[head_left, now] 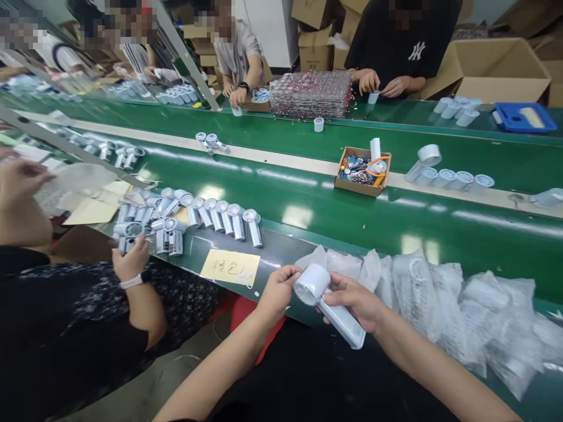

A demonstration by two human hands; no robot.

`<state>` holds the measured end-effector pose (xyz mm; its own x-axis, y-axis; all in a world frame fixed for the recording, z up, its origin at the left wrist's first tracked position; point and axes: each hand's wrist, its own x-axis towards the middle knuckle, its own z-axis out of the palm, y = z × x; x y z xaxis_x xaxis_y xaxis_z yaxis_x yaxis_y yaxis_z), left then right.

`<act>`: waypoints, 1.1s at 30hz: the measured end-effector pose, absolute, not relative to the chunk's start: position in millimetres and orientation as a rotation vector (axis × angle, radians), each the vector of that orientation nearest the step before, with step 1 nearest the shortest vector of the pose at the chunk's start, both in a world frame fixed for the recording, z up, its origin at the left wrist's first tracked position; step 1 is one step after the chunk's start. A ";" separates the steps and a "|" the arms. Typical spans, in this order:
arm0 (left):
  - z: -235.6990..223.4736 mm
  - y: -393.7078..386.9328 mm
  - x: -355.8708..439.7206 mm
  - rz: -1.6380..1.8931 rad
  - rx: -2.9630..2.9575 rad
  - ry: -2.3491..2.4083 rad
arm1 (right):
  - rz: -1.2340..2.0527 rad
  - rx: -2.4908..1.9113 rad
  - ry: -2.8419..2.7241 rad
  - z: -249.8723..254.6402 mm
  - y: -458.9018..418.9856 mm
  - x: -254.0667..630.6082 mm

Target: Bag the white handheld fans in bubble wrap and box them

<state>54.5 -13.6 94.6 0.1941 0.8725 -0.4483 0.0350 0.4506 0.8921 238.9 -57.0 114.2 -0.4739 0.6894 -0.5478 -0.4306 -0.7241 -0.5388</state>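
A pale blue-white handheld fan (343, 319) with a round head and a long handle is held in front of me, tilted, its handle pointing down to the right. My right hand (354, 298) wraps round it where the head meets the handle. At the left edge of the head, my left hand (279, 288) has thumb and fingers pressed together against it; whether something small is also pinched there is hidden. Just behind my hands, at the right, lie several similar fans in clear plastic bags (413, 287). To the left is a yellow paper label (231, 266) with handwriting.
Several fans (233, 218) stand in a row at the left, near a co-worker's hand (132, 258) holding another. Along the green conveyor (281, 199) sit a cardboard box of small parts (363, 170) and more fans (455, 177). Across it, co-workers handle white parts beside a blue tray (523, 117).
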 end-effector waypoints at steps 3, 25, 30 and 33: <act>99.2 -16.9 67.2 0.883 0.694 1.216 | 2.106 -1.180 -0.524 119.5 -74.5 253.7; 120.8 -53.7 135.1 0.525 0.953 1.045 | 2.020 -1.039 -0.514 108.2 -133.4 320.2; 130.7 -62.6 143.2 0.796 1.946 1.159 | 1.936 -1.184 -0.450 116.8 -137.6 325.7; 140.6 -68.5 147.9 1.063 2.540 0.757 | 1.891 -1.152 -0.391 122.5 -142.4 326.5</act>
<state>147.9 -68.5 140.6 0.5907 0.5669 0.5742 0.3568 -0.8217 0.4443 326.5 -142.4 122.5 -0.2003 0.8000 -0.5656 -0.5103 -0.5780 -0.6368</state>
